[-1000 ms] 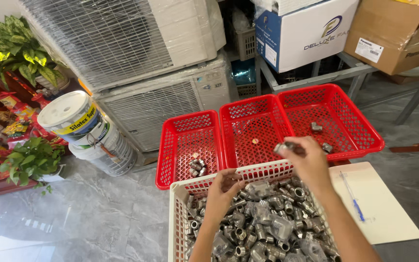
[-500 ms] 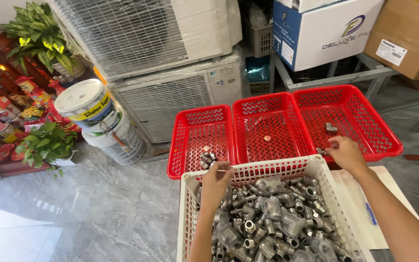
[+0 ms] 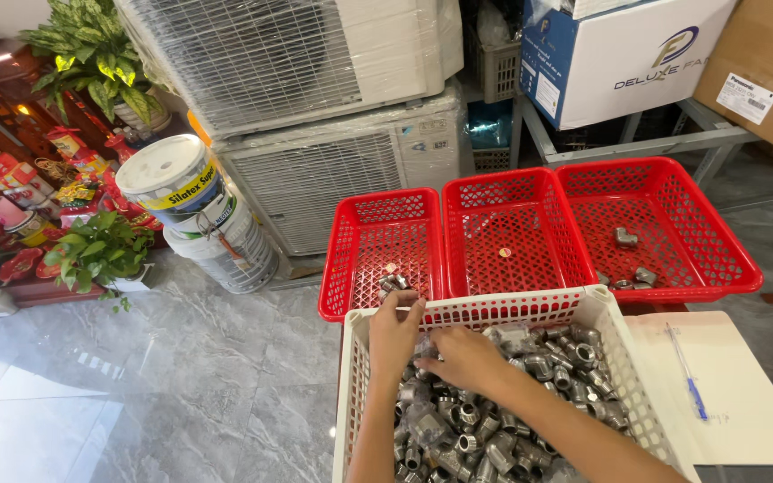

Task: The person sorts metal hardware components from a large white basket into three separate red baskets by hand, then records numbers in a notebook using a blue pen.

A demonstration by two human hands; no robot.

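Open grey floor (image 3: 136, 394) on our left, potted plants (image 3: 91, 255) and paint buckets (image 3: 194, 210) further back. Our left hand (image 3: 394, 333) sits at the white basket (image 3: 494, 309) far rim, fingers curled loosely on metal fittings (image 3: 494, 411); grip unclear. Our right hand (image 3: 465, 358) lies palm down just beside it, fingers closing on the heap. Fittings point every way, no common axis. Three red baskets (image 3: 512, 233) touch the white one's far edge, few fittings each. Clipboard with pen (image 3: 686, 380) at right. Air-conditioner units (image 3: 315, 107) block behind.
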